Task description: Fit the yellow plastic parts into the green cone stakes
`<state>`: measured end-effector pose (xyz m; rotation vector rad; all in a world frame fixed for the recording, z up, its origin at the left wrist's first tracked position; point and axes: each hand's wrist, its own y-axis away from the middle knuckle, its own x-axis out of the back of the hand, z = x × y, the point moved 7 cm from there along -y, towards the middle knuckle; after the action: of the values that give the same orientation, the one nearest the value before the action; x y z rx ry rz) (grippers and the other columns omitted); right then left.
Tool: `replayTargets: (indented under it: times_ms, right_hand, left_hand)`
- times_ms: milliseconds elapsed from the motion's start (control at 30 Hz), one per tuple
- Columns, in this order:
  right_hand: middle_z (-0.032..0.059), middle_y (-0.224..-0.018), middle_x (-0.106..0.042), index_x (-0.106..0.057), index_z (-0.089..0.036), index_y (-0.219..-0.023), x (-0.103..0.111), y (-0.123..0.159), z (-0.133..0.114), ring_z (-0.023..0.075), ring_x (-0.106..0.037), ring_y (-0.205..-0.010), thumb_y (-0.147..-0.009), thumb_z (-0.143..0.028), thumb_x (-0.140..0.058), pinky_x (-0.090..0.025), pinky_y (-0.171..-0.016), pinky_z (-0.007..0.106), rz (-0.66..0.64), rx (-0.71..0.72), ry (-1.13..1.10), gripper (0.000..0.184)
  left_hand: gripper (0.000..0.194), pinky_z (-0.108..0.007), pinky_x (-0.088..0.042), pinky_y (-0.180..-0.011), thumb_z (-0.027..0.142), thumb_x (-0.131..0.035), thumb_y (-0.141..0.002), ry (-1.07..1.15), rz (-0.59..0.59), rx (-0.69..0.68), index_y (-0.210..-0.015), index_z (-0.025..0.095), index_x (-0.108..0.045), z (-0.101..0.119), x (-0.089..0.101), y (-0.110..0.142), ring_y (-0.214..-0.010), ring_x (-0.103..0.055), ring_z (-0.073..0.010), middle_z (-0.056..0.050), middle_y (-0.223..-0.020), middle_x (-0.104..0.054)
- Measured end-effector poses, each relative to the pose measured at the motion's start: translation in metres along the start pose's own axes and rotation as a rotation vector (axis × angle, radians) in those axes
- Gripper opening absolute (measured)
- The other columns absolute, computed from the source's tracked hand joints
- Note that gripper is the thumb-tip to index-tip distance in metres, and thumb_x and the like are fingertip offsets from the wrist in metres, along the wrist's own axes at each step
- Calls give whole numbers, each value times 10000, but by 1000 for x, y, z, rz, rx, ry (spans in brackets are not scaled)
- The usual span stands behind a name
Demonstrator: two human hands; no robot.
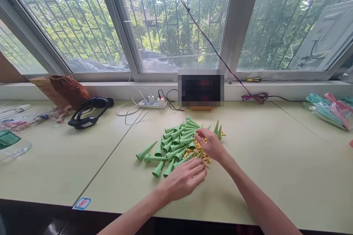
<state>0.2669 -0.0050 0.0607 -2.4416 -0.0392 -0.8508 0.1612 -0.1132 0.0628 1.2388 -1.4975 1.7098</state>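
A loose pile of green plastic plant watering spikes (171,147), hollow cones with ridged collars, lies in front of me. Small orange-yellow plastic pieces (196,149) are heaped at the pile's right side, partly under the spikes. My left hand (185,179) is at the near edge of the pile, back up, fingers curled together beside the small pieces; whatever the fingertips hold is hidden. Above the small pieces, my right hand (211,143) reaches in from the right with thumb and fingers apart, close to the spikes. Two spikes (217,129) point upward just beyond it.
Behind the pile stands a blurred dark screen (202,88) on an orange base. A power strip (153,102) with cables lies to its left, then a black headset (89,112) and a brown pouch (68,90). Bagged coloured items (331,108) lie far right; a coiled cable (256,97) sits near the window.
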Motion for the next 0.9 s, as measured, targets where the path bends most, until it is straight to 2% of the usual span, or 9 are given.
replayTargets:
  times_ms: [100, 233, 300, 367, 433, 533, 733, 900]
  right_hand:
    - [122, -1099, -658, -594, -171, -1127, -13, -33, 3, 233, -611, -1018, -987, -381, -446, -464, -890, 358, -87, 11, 50, 293]
    - [176, -1334, -544, -544, -144, -1291, -40, -88, 30, 272, -484, -1249, -997, -406, -416, -369, -1037, 397, -249, -75, 162, 414]
    - [191, -1362, -525, -563, -137, -1288, -54, -110, 42, 300, -465, -1268, -994, -418, -413, -362, -1034, 426, -315, -80, 174, 433]
    - [151, -1310, -583, -626, -167, -1213, -69, -124, 50, 279, -514, -1215, -988, -410, -426, -387, -1004, 385, -395, -44, 164, 387]
    - [100, -1185, -665, -681, -191, -1112, -81, -127, 53, 241, -581, -1108, -996, -419, -398, -422, -942, 325, -478, 12, 140, 381]
    - [78, -1050, -707, -717, -181, -983, -89, -122, 53, 226, -617, -987, -1004, -441, -345, -438, -870, 298, -538, 67, 118, 455]
    - [88, -1010, -706, -720, -168, -931, -80, -105, 47, 221, -605, -955, -1008, -475, -304, -418, -854, 287, -519, 91, 105, 523]
    - [82, -923, -692, -701, -173, -878, -74, -99, 45, 211, -588, -872, -1008, -499, -280, -415, -809, 287, -490, 72, 121, 548]
  left_hand:
    - [228, -349, -511, -1003, 79, -410, -962, 17, -64, -63, -1003, 112, -632, 8, -1, 8, -1081, -613, -196, -99, -1010, -687]
    - [198, -358, -450, -1097, 96, -458, -956, -13, -36, -156, -990, 123, -651, 11, -6, 9, -1174, -582, -178, -93, -1100, -699]
    - [172, -354, -440, -1108, 99, -500, -940, -45, -28, -165, -1013, 127, -653, 8, -10, 7, -1191, -580, -165, -95, -1134, -699]
    - [182, -372, -430, -1113, 111, -526, -932, -84, -45, -148, -1065, 128, -649, 2, -14, 4, -1218, -569, -178, -99, -1193, -681]
    - [216, -381, -411, -1125, 123, -518, -940, -102, -72, -149, -1117, 136, -642, -3, -17, 3, -1265, -537, -190, -95, -1245, -660]
    - [255, -402, -365, -1156, 136, -471, -966, -94, -113, -149, -1159, 164, -635, -13, -22, 0, -1317, -490, -191, -75, -1309, -625]
    - [285, -413, -330, -1176, 119, -443, -970, -68, -126, -127, -1193, 152, -618, -33, -30, -7, -1350, -453, -198, -64, -1317, -622]
    - [272, -414, -358, -1160, 117, -489, -951, -49, -104, -112, -1190, 151, -613, -42, -35, -14, -1355, -446, -195, -69, -1275, -648]
